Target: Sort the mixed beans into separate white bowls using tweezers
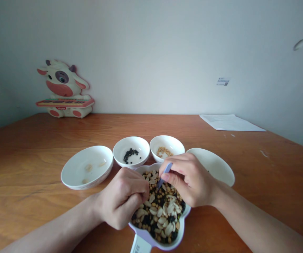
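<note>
My right hand [190, 177] pinches a pair of purple tweezers [164, 175], their tip pointing down among the beans. Beneath both hands sits a lavender, scallop-edged container [182, 228] with a labelled handle at the front. It holds a mix of pale peanut halves [169, 229], small yellow beans and black beans. My left hand [123, 198] is closed in a fist at the container's left side, fingertips curled over the mix. Whatever those fingers hold, if anything, is hidden.
Behind the container stand white bowls: one with a few pale pieces [72, 172], one with black beans [119, 146], one with yellow beans [176, 144]. A white bowl [220, 165] is partly behind my right hand. Farther back are a cow toy keyboard [65, 91] and papers [230, 123].
</note>
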Motion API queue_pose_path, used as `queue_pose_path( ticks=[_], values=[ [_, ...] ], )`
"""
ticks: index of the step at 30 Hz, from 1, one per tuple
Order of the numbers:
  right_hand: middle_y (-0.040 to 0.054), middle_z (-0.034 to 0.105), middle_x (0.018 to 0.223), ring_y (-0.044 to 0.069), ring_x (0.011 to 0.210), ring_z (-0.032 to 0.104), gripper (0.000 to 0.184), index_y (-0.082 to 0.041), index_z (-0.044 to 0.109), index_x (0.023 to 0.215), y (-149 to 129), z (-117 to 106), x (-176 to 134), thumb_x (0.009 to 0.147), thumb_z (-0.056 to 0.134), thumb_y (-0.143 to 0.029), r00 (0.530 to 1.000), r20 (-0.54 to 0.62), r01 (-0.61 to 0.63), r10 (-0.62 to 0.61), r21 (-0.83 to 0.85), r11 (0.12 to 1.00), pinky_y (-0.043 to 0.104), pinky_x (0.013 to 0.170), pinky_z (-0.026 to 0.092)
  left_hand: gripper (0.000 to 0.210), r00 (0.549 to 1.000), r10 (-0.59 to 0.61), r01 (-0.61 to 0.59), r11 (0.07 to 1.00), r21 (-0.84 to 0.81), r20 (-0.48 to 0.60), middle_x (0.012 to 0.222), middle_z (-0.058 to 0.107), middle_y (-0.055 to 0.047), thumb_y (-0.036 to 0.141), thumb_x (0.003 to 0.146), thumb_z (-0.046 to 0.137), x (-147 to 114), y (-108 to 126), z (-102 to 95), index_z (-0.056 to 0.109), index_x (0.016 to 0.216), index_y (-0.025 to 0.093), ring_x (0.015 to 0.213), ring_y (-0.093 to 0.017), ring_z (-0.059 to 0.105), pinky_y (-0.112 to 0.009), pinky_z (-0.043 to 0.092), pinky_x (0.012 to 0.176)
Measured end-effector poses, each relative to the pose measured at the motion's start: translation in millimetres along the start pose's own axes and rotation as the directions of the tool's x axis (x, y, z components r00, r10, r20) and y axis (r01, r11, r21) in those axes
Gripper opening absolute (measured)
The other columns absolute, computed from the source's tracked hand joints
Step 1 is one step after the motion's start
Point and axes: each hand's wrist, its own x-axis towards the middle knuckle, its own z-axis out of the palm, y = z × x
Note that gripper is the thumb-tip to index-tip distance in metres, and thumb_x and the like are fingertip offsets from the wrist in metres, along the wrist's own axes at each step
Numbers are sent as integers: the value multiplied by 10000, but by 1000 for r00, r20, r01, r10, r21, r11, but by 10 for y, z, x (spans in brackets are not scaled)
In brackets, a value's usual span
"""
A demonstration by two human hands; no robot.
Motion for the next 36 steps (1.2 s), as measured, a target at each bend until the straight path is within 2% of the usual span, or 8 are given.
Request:
queue_pose_path(
  ticks=[6,20,36],
  values=[
    [31,574,597,121,536,471,223,-142,552,648,14,-50,1,858,479,-148,1000,2,-12,12,-15,1000,257,532,341,263,1000,4,-4,1000,-6,9,509,493,-3,138,862,289,-5,-4,-13,396,628,191,464,-125,412,-258,357,500],
    [24,560,600,121,541,473,199,-147,524,637,28,5,-5,833,495,-126,996,71,-51,55,-61,997,255,543,350,238,1000,-7,7,1000,5,-1,513,484,2,128,842,290,-9,1,-18,392,637,190,465,-120,394,-259,344,506],
    [34,573,590,122,532,486,232,-137,540,621,33,16,-7,846,487,-118,998,54,-36,39,-59,998,254,539,370,227,1000,4,-4,1000,6,3,513,486,8,118,832,290,3,0,-15,383,641,195,461,-122,407,-252,354,496]
  ],
)
